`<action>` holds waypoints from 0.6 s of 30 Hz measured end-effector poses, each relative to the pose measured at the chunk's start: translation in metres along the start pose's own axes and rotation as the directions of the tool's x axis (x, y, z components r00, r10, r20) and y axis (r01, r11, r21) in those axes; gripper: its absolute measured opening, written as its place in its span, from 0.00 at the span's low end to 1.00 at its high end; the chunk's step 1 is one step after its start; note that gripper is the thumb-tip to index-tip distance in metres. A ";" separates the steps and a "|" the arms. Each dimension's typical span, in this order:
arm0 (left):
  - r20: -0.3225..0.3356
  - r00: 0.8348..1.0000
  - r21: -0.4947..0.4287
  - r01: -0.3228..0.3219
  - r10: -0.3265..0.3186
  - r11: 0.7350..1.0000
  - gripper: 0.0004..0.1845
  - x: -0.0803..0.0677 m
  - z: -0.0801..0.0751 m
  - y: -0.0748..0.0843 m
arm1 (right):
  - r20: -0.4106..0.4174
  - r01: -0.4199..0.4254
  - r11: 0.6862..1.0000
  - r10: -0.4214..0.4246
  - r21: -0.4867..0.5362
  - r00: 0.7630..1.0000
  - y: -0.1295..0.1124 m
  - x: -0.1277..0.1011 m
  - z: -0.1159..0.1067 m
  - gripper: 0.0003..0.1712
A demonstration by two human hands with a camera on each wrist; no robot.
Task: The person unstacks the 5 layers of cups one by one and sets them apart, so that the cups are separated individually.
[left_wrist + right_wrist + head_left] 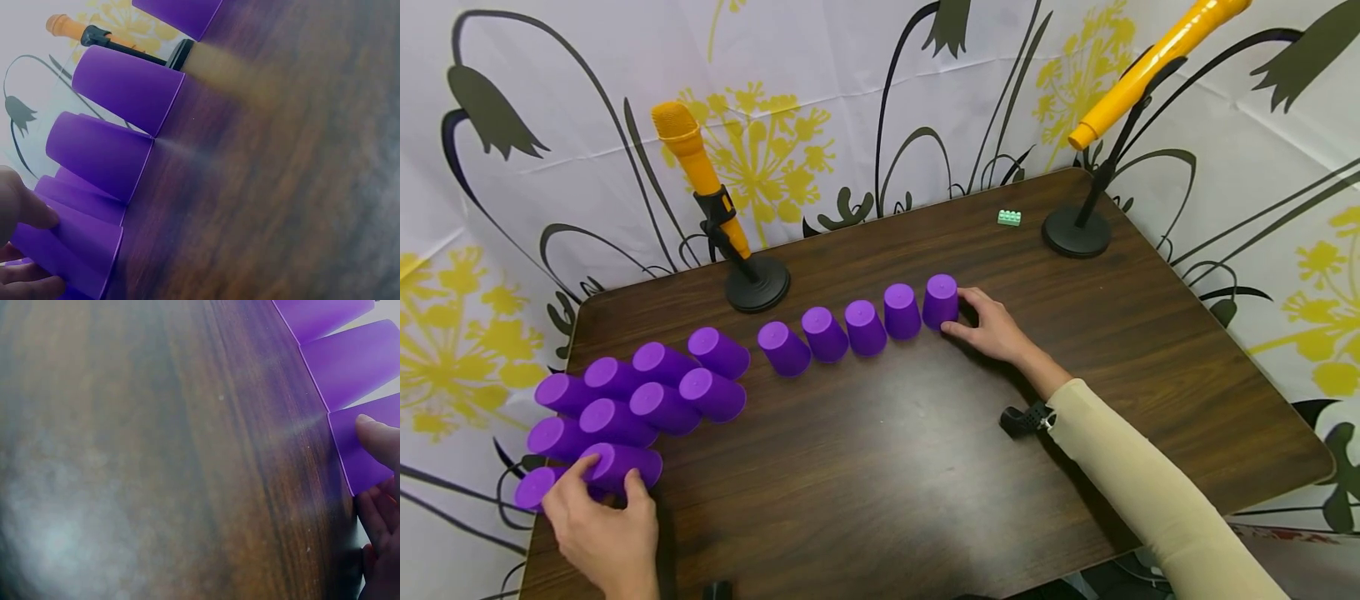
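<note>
Purple cups stand upside down on a dark wooden table (880, 467). Five of them form a curved row across the middle, from one cup (784, 347) to the rightmost cup (941, 301). My right hand (962, 312) holds that rightmost cup between thumb and fingers; in the right wrist view a fingertip (375, 434) lies on its wall (362, 456). Several more cups (655, 392) crowd the table's left side. My left hand (606, 479) grips the front cup (625, 462) of that cluster, its fingers (25, 212) pinching the cup (69, 250).
Two yellow microphones stand on black stands, one at the back left (696, 162) and one at the back right (1150, 62). A small green brick (1009, 217) lies near the right stand's base (1077, 232). A flowered backdrop surrounds the table.
</note>
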State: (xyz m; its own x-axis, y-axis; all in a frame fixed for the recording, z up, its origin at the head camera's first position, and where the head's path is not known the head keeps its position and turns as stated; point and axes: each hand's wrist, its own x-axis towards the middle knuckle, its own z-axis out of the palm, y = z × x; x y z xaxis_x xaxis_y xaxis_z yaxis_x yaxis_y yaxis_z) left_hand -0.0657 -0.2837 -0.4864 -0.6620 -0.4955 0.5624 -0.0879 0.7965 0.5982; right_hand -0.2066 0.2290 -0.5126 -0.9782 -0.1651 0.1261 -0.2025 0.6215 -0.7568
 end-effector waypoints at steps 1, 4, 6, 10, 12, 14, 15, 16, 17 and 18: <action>0.000 1.000 0.006 0.003 -0.003 1.000 0.24 0.000 0.000 -0.001 | 0.000 0.001 1.000 -0.001 0.000 1.000 0.000 0.000 0.000 0.36; 0.000 1.000 0.015 0.006 -0.006 1.000 0.24 0.000 -0.001 -0.002 | -0.003 0.007 1.000 -0.007 0.003 1.000 0.000 0.000 0.000 0.36; 0.003 1.000 0.017 0.006 -0.006 1.000 0.24 0.000 -0.001 -0.003 | -0.004 0.011 1.000 -0.011 0.005 1.000 0.000 0.000 0.000 0.36; 0.005 1.000 0.011 0.002 -0.002 1.000 0.24 0.000 -0.003 -0.003 | -0.001 0.009 1.000 -0.009 0.002 1.000 0.001 0.000 0.001 0.35; 0.001 1.000 0.006 0.001 -0.001 1.000 0.25 -0.001 -0.003 -0.002 | 0.001 0.008 1.000 -0.008 -0.001 1.000 0.002 0.000 0.001 0.36; -0.013 1.000 0.006 0.001 -0.001 1.000 0.25 0.000 -0.005 -0.001 | 0.003 0.009 1.000 -0.009 -0.003 1.000 0.002 0.000 0.001 0.36; -0.025 1.000 0.003 -0.010 0.010 1.000 0.25 0.000 -0.006 0.000 | 0.004 0.010 1.000 -0.010 -0.004 1.000 0.002 0.000 0.001 0.36; -0.036 0.999 0.006 -0.021 0.022 1.000 0.25 0.000 -0.007 0.001 | 0.004 0.011 1.000 -0.011 -0.005 1.000 0.002 0.000 0.000 0.36; -0.049 0.998 0.009 -0.034 0.034 0.999 0.25 0.001 -0.009 0.002 | 0.004 0.012 1.000 -0.012 -0.007 1.000 0.001 0.000 0.000 0.36; -0.063 0.997 0.010 -0.050 0.051 0.999 0.24 0.002 -0.010 0.004 | 0.004 0.011 1.000 -0.011 -0.007 1.000 0.001 0.000 0.000 0.36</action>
State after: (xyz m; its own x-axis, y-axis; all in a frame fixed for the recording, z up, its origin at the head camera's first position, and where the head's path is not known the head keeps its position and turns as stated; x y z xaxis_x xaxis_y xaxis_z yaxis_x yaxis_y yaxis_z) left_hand -0.0600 -0.2847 -0.4772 -0.6176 -0.4753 0.6266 -0.0624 0.8239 0.5634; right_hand -0.2072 0.2295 -0.5134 -0.9756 -0.1753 0.1320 -0.2139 0.6250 -0.7507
